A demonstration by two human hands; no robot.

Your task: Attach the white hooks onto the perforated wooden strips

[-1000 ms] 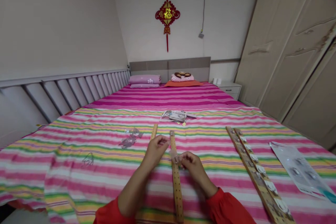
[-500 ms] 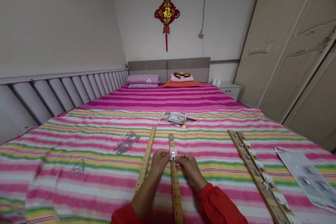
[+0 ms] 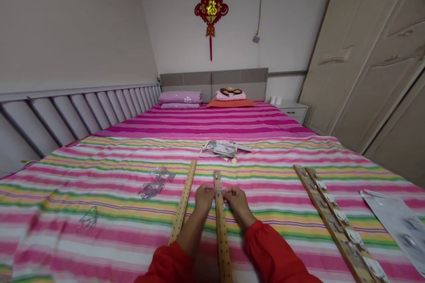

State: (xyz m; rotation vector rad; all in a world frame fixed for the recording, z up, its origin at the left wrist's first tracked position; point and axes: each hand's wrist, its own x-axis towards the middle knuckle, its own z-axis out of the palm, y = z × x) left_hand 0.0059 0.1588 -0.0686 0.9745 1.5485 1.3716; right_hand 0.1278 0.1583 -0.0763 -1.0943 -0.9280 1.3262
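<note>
My left hand (image 3: 205, 196) and my right hand (image 3: 236, 200) meet over a narrow wooden strip (image 3: 222, 239) with rows of small dark holes. Thumb and fingers of both hands pinch opposite sides of a small see-through adhesive hook (image 3: 218, 192) with a shiny middle. It is at the strip's surface; whether it touches the wood I cannot tell. Farther up the same strip sits another clear hook (image 3: 217, 175). To the left of my left hand lies a second holed wooden strip (image 3: 183, 201), bare on top.
Two strips at the right carry several hooks (image 3: 341, 216). Beyond them lies a clear package (image 3: 395, 212). Clear hooks lie loose (image 3: 156, 183) at the left, near a thin clear scrap (image 3: 89, 218). A plastic packet (image 3: 219, 148) lies ahead on the striped bed cover (image 3: 116, 239).
The hook between my fingers has tipped from facing me with its white face to lying flatter, a little farther up the strip. The view has tilted slightly down.
</note>
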